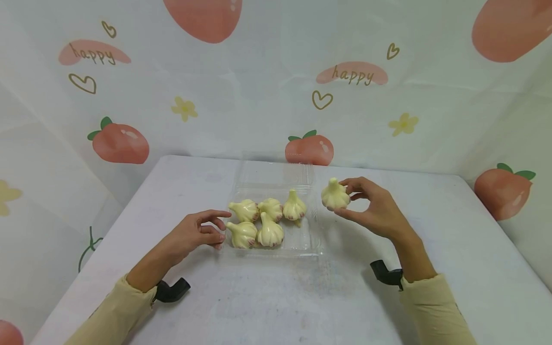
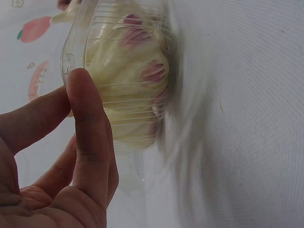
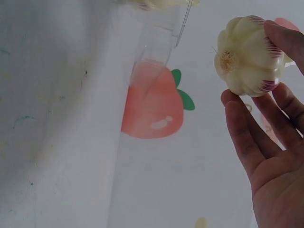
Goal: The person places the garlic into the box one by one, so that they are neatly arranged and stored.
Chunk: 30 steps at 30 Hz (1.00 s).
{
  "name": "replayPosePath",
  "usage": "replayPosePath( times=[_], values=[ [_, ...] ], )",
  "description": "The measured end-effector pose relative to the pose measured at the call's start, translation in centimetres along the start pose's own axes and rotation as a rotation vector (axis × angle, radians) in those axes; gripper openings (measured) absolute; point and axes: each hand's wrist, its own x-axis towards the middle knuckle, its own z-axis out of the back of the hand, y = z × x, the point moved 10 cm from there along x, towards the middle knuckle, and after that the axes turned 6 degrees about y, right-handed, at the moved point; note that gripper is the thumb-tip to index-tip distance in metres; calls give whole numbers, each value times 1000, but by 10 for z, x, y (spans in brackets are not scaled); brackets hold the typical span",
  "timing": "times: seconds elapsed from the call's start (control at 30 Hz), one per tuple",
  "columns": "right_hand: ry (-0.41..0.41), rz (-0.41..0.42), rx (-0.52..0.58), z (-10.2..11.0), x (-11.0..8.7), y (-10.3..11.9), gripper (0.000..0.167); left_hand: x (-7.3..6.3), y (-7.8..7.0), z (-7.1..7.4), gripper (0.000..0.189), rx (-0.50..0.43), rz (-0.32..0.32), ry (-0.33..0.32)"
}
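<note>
My right hand (image 1: 379,208) holds a garlic bulb (image 1: 335,195) between thumb and fingers, raised to the right of a clear plastic box (image 1: 304,244). In the right wrist view the root end of this garlic bulb (image 3: 247,57) shows, with purple streaks near the fingertips. Several more garlic bulbs (image 1: 270,231) sit in the box, mostly toward its left and middle. At the box's left side, my left hand (image 1: 189,235) pinches the rim. The left wrist view shows thumb and finger at the rim of the box (image 2: 71,57), with garlic behind the ribbed wall.
The box's clear lid (image 1: 276,173) lies folded back toward the rear of the white table (image 1: 267,302). Behind the table hangs a cloth (image 1: 258,96) printed with fruit and hearts. A green string (image 1: 90,247) shows at the left edge.
</note>
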Motion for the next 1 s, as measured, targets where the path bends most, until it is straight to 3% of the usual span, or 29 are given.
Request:
replayPosePath(
  times=[0.67,1.0],
  values=[
    [56,71,110,-24,5,17,43,1,-2,0,58,-5,-8,2],
    [104,58,78,-42,6,23,44,1,0,-1,60,-7,14,-4]
  ],
)
